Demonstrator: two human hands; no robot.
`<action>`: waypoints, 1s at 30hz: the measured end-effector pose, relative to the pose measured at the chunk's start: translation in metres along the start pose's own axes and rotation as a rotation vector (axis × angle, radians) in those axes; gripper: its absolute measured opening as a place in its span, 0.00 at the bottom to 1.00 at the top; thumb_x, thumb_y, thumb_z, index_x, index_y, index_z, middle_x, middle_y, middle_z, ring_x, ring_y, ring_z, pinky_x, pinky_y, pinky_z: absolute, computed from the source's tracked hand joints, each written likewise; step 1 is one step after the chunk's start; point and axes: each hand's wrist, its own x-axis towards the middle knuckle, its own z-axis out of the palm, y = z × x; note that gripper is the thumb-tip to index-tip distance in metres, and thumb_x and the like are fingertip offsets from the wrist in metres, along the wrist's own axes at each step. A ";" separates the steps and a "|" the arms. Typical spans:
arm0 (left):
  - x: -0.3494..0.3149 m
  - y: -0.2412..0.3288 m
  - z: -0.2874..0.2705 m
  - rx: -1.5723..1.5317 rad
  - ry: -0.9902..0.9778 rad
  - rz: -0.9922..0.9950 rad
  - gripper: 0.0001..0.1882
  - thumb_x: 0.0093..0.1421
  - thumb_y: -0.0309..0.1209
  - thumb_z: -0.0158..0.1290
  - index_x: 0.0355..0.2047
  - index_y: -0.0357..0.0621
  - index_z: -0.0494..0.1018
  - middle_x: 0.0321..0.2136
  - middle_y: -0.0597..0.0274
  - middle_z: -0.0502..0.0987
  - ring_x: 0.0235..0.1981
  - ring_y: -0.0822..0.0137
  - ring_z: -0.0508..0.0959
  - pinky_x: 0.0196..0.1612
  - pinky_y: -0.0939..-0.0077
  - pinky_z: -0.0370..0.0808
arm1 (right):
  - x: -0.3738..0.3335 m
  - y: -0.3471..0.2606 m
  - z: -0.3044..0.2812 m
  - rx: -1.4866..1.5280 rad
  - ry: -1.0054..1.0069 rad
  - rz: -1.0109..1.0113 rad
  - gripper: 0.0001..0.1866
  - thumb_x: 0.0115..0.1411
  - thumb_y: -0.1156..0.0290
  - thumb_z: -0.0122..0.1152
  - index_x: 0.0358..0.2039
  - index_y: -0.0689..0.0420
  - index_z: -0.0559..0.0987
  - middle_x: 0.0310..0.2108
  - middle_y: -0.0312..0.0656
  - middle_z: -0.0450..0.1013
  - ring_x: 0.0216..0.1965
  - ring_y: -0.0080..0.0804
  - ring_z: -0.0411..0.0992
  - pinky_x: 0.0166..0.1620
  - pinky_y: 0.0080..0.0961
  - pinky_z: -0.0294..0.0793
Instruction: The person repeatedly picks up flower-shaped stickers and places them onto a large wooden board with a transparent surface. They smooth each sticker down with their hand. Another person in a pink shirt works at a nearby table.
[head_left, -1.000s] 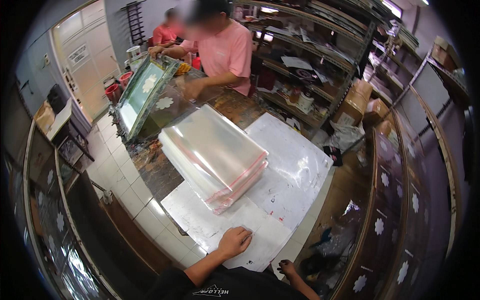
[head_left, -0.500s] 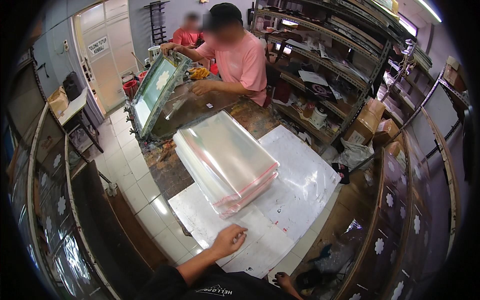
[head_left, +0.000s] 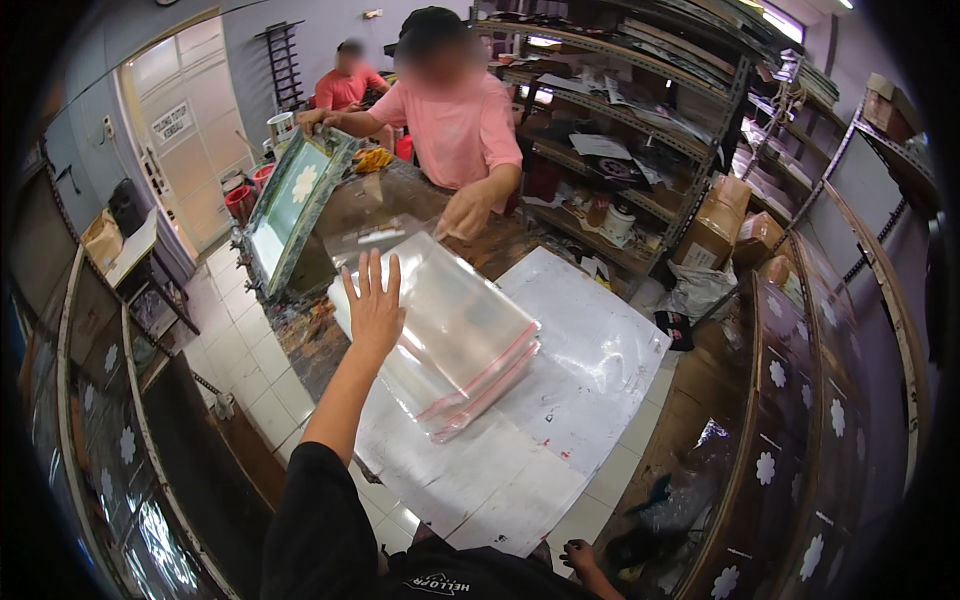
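My left hand [head_left: 375, 308] reaches forward, open with fingers spread, over the far left part of a stack of clear plastic bags [head_left: 465, 325]. Contact with the bags is hard to tell. Red lines mark the stack's near edge. Beyond my fingertips, a clear plastic bag [head_left: 385, 238] extends over the dark printing table [head_left: 400, 195]. A co-worker's hand [head_left: 468, 210] is at its right side. The co-worker's other hand holds up a screen-printing frame [head_left: 300, 200] with a pale flower shape. My right hand [head_left: 580, 557] hangs low beside the table, fingers loosely apart, nothing visible in it.
White sheets [head_left: 590, 345] cover the near part of the table. Racks with flower-printed sheets [head_left: 765, 468] stand close on the right, and similar racks [head_left: 125, 445] on the left. Shelves [head_left: 640, 120] and cardboard boxes [head_left: 715, 225] are behind. Another person sits farther back.
My left hand has moved forward from the near white sheet to the stack's far left and spread open. The co-worker's free hand has come toward the stack, and a clear bag now spans the gap.
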 end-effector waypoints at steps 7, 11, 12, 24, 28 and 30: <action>-0.008 0.034 0.004 -0.144 -0.175 0.226 0.07 0.55 0.27 0.51 0.33 0.43 0.77 0.30 0.58 0.74 0.34 0.60 0.75 0.47 0.57 0.68 | 0.018 0.032 0.006 -0.046 0.114 -0.170 0.16 0.63 0.69 0.59 0.50 0.63 0.76 0.38 0.47 0.77 0.29 0.34 0.77 0.31 0.32 0.79; -0.037 0.094 -0.037 -0.295 -0.217 0.405 0.16 0.54 0.27 0.53 0.44 0.42 0.76 0.27 0.61 0.72 0.31 0.60 0.75 0.37 0.61 0.67 | -0.026 -0.012 0.006 0.228 0.179 -0.385 0.16 0.66 0.69 0.57 0.51 0.64 0.75 0.41 0.45 0.77 0.35 0.34 0.78 0.38 0.31 0.80; -0.044 0.112 -0.046 -0.354 -0.214 0.455 0.18 0.54 0.27 0.53 0.47 0.42 0.76 0.26 0.61 0.72 0.30 0.61 0.75 0.36 0.61 0.67 | -0.066 -0.065 0.006 0.474 0.159 -0.376 0.17 0.67 0.70 0.57 0.53 0.64 0.73 0.44 0.46 0.76 0.38 0.35 0.78 0.40 0.32 0.81; -0.152 0.304 -0.127 -0.747 -0.458 1.038 0.29 0.54 0.26 0.54 0.59 0.43 0.70 0.25 0.63 0.71 0.25 0.64 0.75 0.29 0.65 0.64 | -0.237 -0.250 -0.023 0.865 -0.081 -0.700 0.25 0.71 0.64 0.52 0.66 0.56 0.64 0.63 0.40 0.63 0.58 0.30 0.68 0.60 0.31 0.69; -0.190 0.351 -0.139 -0.857 -0.488 1.168 0.29 0.54 0.30 0.55 0.58 0.44 0.70 0.25 0.62 0.72 0.24 0.62 0.78 0.28 0.61 0.68 | -0.224 -0.198 -0.045 0.774 0.340 -0.643 0.19 0.71 0.66 0.51 0.60 0.58 0.72 0.52 0.39 0.73 0.51 0.26 0.72 0.54 0.26 0.73; -0.203 0.365 -0.152 -0.884 -0.603 1.266 0.32 0.55 0.40 0.58 0.59 0.42 0.68 0.26 0.59 0.75 0.25 0.58 0.80 0.31 0.60 0.73 | -0.221 -0.171 -0.062 0.744 0.423 -0.614 0.17 0.71 0.68 0.52 0.56 0.60 0.74 0.47 0.39 0.76 0.49 0.26 0.74 0.52 0.26 0.74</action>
